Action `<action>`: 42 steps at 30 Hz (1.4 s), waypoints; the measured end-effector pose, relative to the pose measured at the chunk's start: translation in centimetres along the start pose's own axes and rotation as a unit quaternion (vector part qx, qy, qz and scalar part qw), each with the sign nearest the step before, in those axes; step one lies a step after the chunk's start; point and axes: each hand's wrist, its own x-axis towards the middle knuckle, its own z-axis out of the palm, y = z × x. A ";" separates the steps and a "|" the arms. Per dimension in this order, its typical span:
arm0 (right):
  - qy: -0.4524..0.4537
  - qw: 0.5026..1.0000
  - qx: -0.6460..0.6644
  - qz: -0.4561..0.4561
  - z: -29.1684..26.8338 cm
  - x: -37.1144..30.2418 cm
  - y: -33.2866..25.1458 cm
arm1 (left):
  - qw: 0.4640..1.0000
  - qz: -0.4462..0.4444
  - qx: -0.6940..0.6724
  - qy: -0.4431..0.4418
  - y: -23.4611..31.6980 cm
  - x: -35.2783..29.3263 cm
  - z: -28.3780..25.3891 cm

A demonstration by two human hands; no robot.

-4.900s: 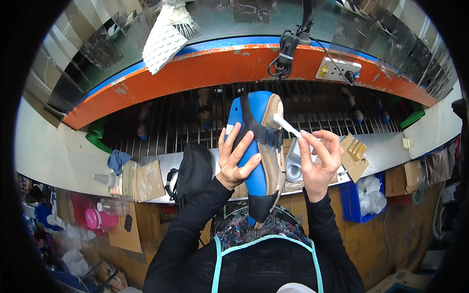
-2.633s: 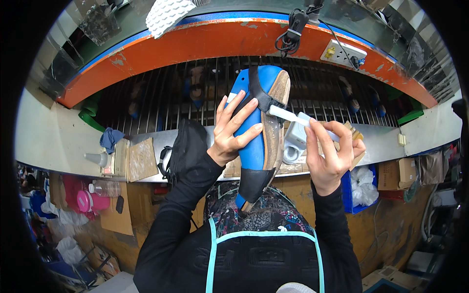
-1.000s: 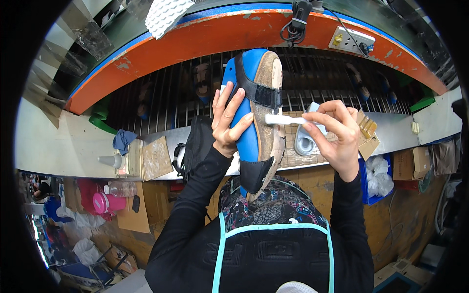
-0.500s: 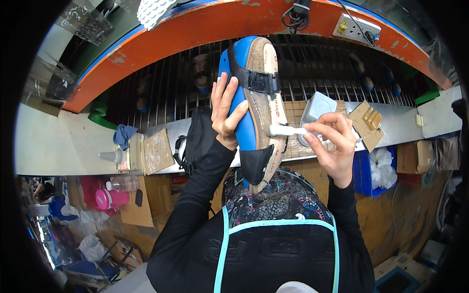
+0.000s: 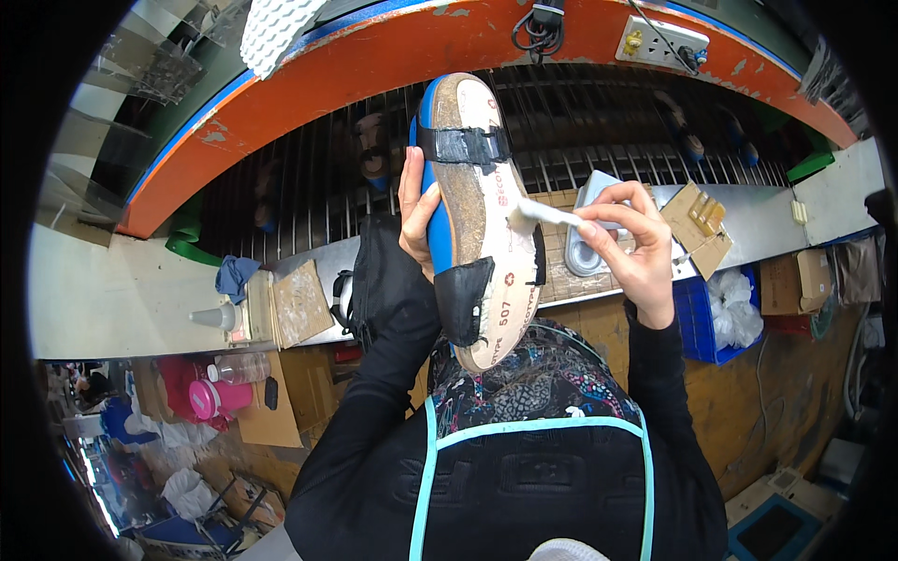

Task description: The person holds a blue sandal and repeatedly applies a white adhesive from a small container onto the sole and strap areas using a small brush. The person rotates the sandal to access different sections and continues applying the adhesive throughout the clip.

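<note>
My left hand [image 5: 415,217] grips a sandal upper on a blue shoe last [image 5: 477,238] from its left side, fingers behind and thumb at the edge. Its underside faces me: a brown, cork-like border, a pale printed insole and two black straps folded over it. In my right hand [image 5: 638,251] a white-handled brush [image 5: 554,215] is pinched between thumb and fingers. The brush tip rests on the pale insole near its right edge, about mid-length. Beside that hand stands a grey container [image 5: 582,260] with a round opening, partly hidden by the fingers.
Beyond the bench, a dark slatted conveyor [image 5: 318,178] carries other lasts under an orange metal frame [image 5: 309,112]. Cardboard with amber blocks [image 5: 706,217] lies to the right, above a blue crate [image 5: 697,323] of plastic bags. A black bag [image 5: 393,271] sits left of the last.
The last has turned so more of the pale underside faces me, and it has shifted slightly left. The brush tip has moved up the insole.
</note>
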 end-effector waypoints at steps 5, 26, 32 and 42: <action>-0.042 0.991 0.119 0.038 0.4 -2.3 0.1 | 1.000 -0.002 0.015 -0.005 -0.2 0.2 -0.2; 0.075 0.979 -0.166 -0.086 1.1 0.9 -0.7 | 0.992 0.081 0.086 -0.053 2.2 3.3 -0.4; 0.087 0.956 -0.231 -0.157 0.6 2.0 -1.3 | 0.990 0.089 0.087 -0.063 1.7 3.8 -0.6; -0.026 0.982 -0.162 -0.094 -0.5 0.8 -1.0 | 0.993 0.070 0.075 -0.056 1.8 3.9 -0.6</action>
